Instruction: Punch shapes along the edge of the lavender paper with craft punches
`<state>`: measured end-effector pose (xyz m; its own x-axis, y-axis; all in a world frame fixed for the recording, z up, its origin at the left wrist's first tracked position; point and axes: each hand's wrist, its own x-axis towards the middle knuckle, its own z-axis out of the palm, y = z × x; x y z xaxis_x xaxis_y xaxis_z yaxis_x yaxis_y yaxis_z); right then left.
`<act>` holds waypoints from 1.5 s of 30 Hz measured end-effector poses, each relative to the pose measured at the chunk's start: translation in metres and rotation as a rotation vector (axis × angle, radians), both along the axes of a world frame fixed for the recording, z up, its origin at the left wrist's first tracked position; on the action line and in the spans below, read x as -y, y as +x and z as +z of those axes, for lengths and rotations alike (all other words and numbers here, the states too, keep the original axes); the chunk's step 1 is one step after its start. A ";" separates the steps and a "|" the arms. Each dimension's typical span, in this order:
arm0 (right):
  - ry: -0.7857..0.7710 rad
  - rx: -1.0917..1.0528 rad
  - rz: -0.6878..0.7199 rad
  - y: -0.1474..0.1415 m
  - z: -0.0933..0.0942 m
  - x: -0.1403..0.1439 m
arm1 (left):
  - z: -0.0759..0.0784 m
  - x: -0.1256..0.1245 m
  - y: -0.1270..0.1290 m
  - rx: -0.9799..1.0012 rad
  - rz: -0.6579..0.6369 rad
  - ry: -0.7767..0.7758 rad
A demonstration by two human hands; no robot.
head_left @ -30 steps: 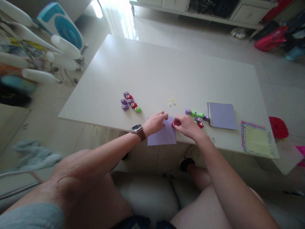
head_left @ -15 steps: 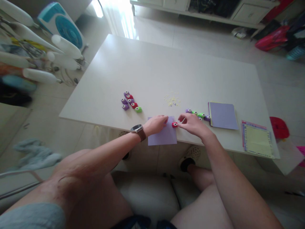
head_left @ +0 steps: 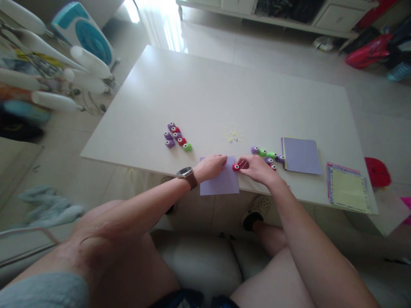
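Note:
A lilac paper sheet (head_left: pixel 220 183) lies at the near edge of the white table (head_left: pixel 224 94), overhanging it a little. My left hand (head_left: pixel 210 167), with a watch on the wrist, presses flat on the sheet's upper left part. My right hand (head_left: pixel 257 167) pinches a small red craft punch (head_left: pixel 236 167) that sits on the sheet's right edge. Just right of that hand lies a row of small purple, green and red punches (head_left: pixel 268 155).
Another cluster of small punches (head_left: pixel 176 137) sits left of centre. Tiny paper bits (head_left: pixel 231 133) are scattered behind the sheet. A lilac paper stack (head_left: pixel 301 155) and a yellow pad (head_left: pixel 347 187) lie at the right. A fan (head_left: pixel 85 36) stands on the floor at left.
My right hand opened slightly and then closed its fingers back on the red punch at the sheet's edge. My left hand stayed on the paper.

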<state>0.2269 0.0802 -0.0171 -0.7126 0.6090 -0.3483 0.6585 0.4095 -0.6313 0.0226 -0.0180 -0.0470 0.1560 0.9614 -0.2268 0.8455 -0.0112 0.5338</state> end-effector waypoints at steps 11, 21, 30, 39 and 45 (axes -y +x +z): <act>-0.029 0.001 0.005 0.000 0.000 0.000 | -0.003 -0.001 -0.001 0.004 -0.002 0.014; -0.023 -0.008 0.033 0.000 -0.001 -0.001 | -0.004 -0.001 -0.001 -0.008 -0.004 0.013; -0.023 -0.009 0.038 0.001 -0.004 -0.002 | -0.004 -0.001 0.000 -0.001 -0.003 0.015; -0.071 0.001 -0.009 0.001 0.003 -0.002 | -0.002 -0.001 -0.001 0.002 -0.001 -0.007; -0.140 0.077 -0.140 0.001 0.002 -0.006 | 0.005 -0.003 0.002 -0.014 0.000 -0.039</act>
<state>0.2278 0.0857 -0.0147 -0.5928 0.6418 -0.4865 0.7510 0.2225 -0.6217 0.0251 -0.0154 -0.0424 0.1523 0.9517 -0.2666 0.8527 0.0099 0.5223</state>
